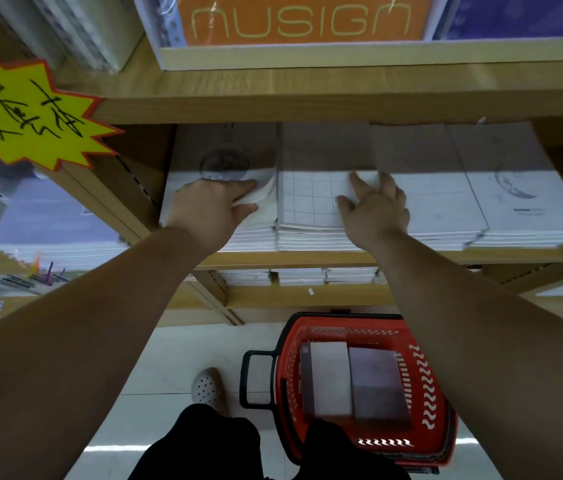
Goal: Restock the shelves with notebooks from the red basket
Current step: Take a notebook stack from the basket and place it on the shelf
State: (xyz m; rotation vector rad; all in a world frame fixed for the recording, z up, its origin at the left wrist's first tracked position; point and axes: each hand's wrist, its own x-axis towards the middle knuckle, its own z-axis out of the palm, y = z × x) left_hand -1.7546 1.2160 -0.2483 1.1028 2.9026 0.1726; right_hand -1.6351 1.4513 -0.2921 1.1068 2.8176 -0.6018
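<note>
Several stacks of white notebooks lie side by side on the wooden shelf [325, 259]. My left hand [211, 206] grips the top notebook [259, 194] of the leftmost stack, thumb under its lifted right edge. My right hand [375, 202] rests with spread fingers on the grid-patterned notebook [307, 195] topping the second stack. The red basket [432, 386] stands on the floor below, holding two piles of notebooks [352, 382].
An upper shelf board [307, 95] overhangs the stacks, with an orange "nusign" pack [301, 19] above. A yellow starburst price sign [20, 109] juts out at left. More notebook stacks [297, 276] sit on a lower shelf. My shoe [207, 388] is beside the basket's black handle [249, 379].
</note>
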